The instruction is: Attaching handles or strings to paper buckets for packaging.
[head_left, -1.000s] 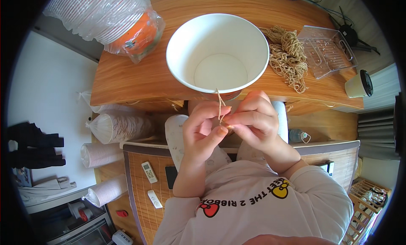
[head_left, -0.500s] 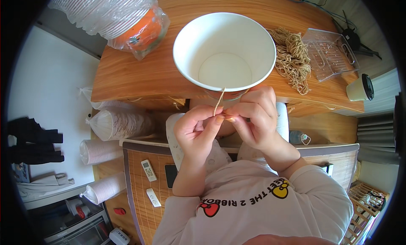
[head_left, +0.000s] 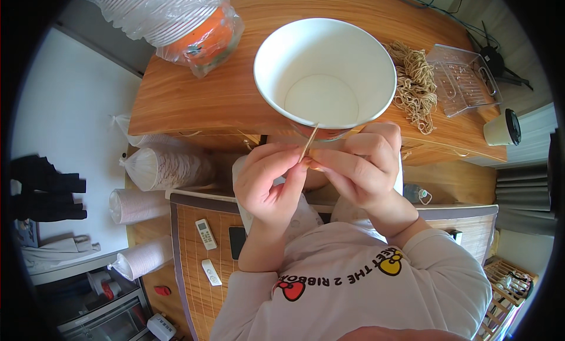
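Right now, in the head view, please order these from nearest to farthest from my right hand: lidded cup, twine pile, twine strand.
1. Twine strand, at the right hand
2. Twine pile, ahead and right
3. Lidded cup, farther right

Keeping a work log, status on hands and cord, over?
Left hand, right hand: pinching cord, close together. Cord: running to near rim of white bucket. Obstruction: none seen at hands; cord bundle right of bucket.

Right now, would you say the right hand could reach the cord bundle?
Probably yes: nothing visible stands between the right hand and the cord bundle beside the white bucket, though that hand seems busy with a strand.
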Demonstrator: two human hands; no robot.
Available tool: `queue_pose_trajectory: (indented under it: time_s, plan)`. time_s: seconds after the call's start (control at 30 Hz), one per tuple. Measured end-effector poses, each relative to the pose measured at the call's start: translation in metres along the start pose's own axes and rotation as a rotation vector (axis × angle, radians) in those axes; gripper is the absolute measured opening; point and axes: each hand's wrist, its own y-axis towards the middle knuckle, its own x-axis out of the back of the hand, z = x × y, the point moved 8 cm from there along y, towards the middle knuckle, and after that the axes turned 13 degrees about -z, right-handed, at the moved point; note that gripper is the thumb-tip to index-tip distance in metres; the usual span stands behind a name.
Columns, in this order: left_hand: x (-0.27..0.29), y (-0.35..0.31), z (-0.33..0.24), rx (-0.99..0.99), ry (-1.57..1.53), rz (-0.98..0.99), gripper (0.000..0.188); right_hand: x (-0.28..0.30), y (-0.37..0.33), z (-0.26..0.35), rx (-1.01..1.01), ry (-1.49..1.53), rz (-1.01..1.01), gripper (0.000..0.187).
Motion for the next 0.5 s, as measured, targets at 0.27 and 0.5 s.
queue_pose_trajectory:
  time_s: [0.27, 0.5]
  plan:
    - [0.003, 0.007, -0.022, -0.260, 0.254, -0.007, 0.021, -0.001, 0.006, 0.002, 0.058, 0.011, -0.023, 0.034]
    - [0.000, 0.011, -0.027, -0.295, 0.254, -0.002, 0.019, -0.003, 0.017, 0.004, 0.049, -0.009, 0.014, 0.031]
